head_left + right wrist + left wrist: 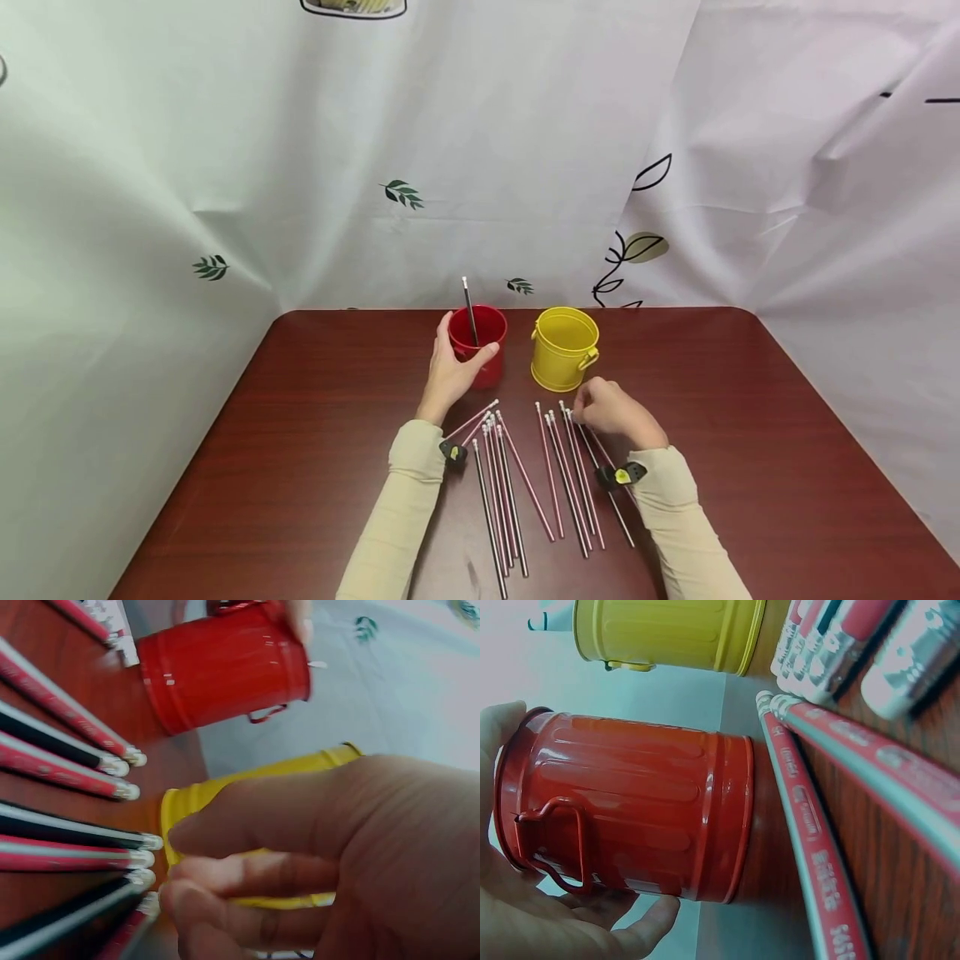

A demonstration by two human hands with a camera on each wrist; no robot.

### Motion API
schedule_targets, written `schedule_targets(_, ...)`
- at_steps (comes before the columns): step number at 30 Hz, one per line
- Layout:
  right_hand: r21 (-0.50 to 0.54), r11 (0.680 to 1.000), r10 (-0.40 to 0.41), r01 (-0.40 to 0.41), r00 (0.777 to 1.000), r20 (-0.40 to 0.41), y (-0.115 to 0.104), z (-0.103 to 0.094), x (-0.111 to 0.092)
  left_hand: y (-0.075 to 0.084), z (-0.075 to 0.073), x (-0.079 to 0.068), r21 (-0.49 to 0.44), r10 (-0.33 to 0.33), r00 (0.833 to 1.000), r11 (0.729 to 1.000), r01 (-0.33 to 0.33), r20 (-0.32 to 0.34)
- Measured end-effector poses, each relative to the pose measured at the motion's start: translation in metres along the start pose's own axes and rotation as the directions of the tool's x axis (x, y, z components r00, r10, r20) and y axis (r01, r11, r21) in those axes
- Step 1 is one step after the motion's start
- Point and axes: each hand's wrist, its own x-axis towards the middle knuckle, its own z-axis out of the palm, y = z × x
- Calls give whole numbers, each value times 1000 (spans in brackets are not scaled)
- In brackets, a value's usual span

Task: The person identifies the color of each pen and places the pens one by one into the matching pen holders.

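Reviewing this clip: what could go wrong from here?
The right hand might catch two of the closely laid pencils at once. It could also bump the yellow bucket, which stands unheld close by. The dark pencil leaning in the red bucket might shift if the left hand tilts its grip.

Only blurred, illegible print along red-and-silver pencils [806, 825].

Two buckets stand side by side, apart, near the far edge of the surface [315, 467]. Left bucket [487, 377] — one pencil [468, 307] inside, protruding above the rim. Left pencil group [498, 500] lies near of it; right pencil group [575, 500] lies near of the right bucket [557, 368]. Backdrop [525, 125] — behind the far edge.
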Motion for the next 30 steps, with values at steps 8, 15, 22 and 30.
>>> schedule_targets(8, -122, 980, 157, -160, 987, -28, -8, 8, 1, 1, -2, -1, -3, -7, 1000, 1000, 7, 1)
schedule_targets(15, -180, 964, 200, -198, 980, -7, -9, 13, 0, -1, -1, -1, 3, 5, 1000, 1000, -5, 4)
schedule_targets(22, -196, 953, 234, -229, 972, 0, -10, 16, 2, 0, -2, -2, 1, -2, 1000, 1000, 2, -3)
schedule_targets(30, -193, 957, 216, -218, 976, -33, -13, 14, 1, -1, -1, -2, 3, -8, 1000, 1000, 8, 1)
